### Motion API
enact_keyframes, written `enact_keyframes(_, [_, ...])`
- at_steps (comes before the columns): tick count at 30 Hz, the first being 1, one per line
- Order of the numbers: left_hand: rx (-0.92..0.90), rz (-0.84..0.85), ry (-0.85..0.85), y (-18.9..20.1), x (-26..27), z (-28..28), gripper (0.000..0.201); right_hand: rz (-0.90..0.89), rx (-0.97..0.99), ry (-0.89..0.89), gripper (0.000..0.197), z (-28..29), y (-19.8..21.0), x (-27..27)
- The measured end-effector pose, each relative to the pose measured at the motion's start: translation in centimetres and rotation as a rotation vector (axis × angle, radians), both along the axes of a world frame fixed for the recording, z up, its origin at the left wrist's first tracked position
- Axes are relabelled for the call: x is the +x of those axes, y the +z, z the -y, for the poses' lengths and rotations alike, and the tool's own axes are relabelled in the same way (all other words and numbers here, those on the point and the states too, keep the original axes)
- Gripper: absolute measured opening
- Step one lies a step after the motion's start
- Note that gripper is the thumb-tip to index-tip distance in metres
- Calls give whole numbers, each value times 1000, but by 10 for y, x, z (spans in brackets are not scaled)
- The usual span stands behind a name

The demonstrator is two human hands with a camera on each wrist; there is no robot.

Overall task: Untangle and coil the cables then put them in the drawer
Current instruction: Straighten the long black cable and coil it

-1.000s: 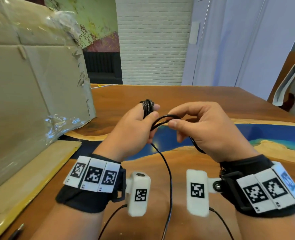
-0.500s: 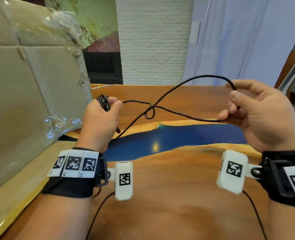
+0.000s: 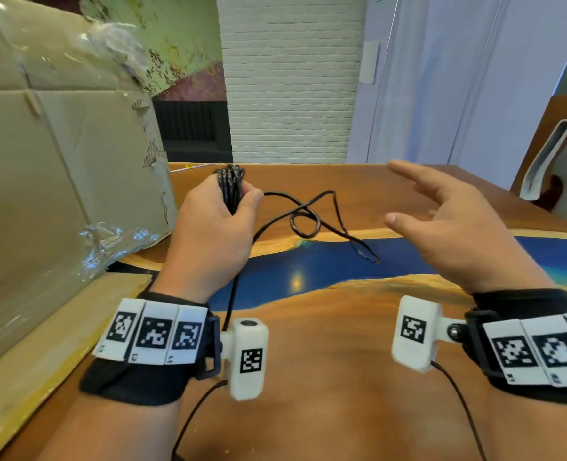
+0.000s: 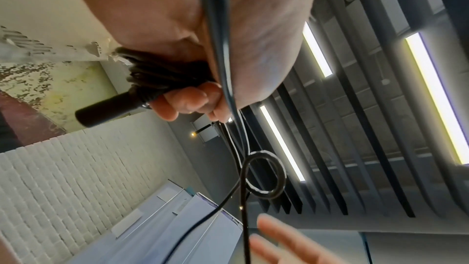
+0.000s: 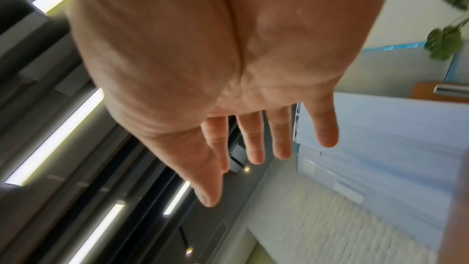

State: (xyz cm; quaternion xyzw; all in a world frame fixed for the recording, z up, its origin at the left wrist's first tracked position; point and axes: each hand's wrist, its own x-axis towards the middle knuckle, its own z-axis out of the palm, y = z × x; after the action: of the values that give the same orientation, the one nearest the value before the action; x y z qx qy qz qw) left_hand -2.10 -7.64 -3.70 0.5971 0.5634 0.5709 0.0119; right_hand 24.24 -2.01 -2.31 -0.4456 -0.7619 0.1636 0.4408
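My left hand (image 3: 215, 227) grips a bundle of coiled black cable (image 3: 230, 186) above the wooden table. The left wrist view shows the same coil (image 4: 157, 79) in my curled fingers, with a black plug (image 4: 106, 107) sticking out. A loose length of the cable runs right from that hand and forms a small twisted loop (image 3: 304, 222), also seen as a ring-shaped loop (image 4: 265, 175) in the left wrist view. The loose end (image 3: 367, 254) hangs over the blue resin strip. My right hand (image 3: 441, 224) hovers to the right with fingers spread and holds nothing; its bare palm (image 5: 203, 57) fills the right wrist view.
A large cardboard box (image 3: 52, 168) wrapped in plastic stands at the left on the table (image 3: 308, 377). A flat cardboard sheet (image 3: 42, 327) lies beside it. A wooden chair (image 3: 551, 151) stands at the far right. No drawer is in view.
My right hand has let go of the cable and opened; the loose length dropped toward the table with its small loop. My left hand kept the coil and moved right.
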Motion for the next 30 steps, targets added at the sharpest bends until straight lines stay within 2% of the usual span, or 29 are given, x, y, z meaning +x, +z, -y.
enact_keyframes(3, [-34, -71, -17, -1, 8, 0, 15, -58, 54, 224, 55, 14, 2, -30])
enact_keyframes(6, [-44, -108, -49, -2, 16, 3, 15, 100, 30, 288, 46, 23, -4, -57])
enact_keyframes(8, [-53, -124, -47, -3, 16, 2, 16, 127, 20, 256, 35, 23, -8, -62])
enact_keyframes(11, [-58, -97, 10, -2, 6, 1, 16, 13, -1, 129, 17, 10, -8, -47])
enact_keyframes(14, [-48, -23, 83, 3, -13, 3, 20, -74, 12, -73, 15, -9, -9, -14])
enact_keyframes(17, [-47, 34, 116, 6, -22, 4, 23, -28, -56, -225, 17, -16, -14, 10])
enact_keyframes(20, [-65, 21, 128, 5, -16, 3, 21, 54, -143, -271, 19, -22, -22, 16])
enact_keyframes(25, [-105, 31, 172, 4, -21, 3, 19, 37, -238, -350, 20, -28, -32, 28])
enact_keyframes(30, [-117, 67, 174, 5, -26, 3, 18, 199, -292, -262, 19, -22, -34, 10])
